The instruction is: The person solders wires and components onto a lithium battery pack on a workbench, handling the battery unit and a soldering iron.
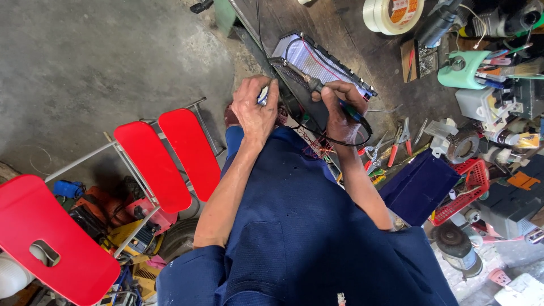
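Note:
My right hand [340,110] grips a soldering iron [317,88] with a dark blue handle, its metal tip pointing at an open electronic unit [317,62] with a perforated metal case and red and white wires inside. My left hand [255,107] is closed on a small white and blue object [263,95] at the unit's near left corner. The iron's black cord loops under my right wrist. Both forearms reach out from dark blue sleeves.
Red-handled pliers [399,141] and cutters lie right of the unit. A blue box [419,184], a red basket [467,187], a tape roll [391,14] and a green holder [462,71] crowd the bench. A red folding chair [164,156] stands on the left.

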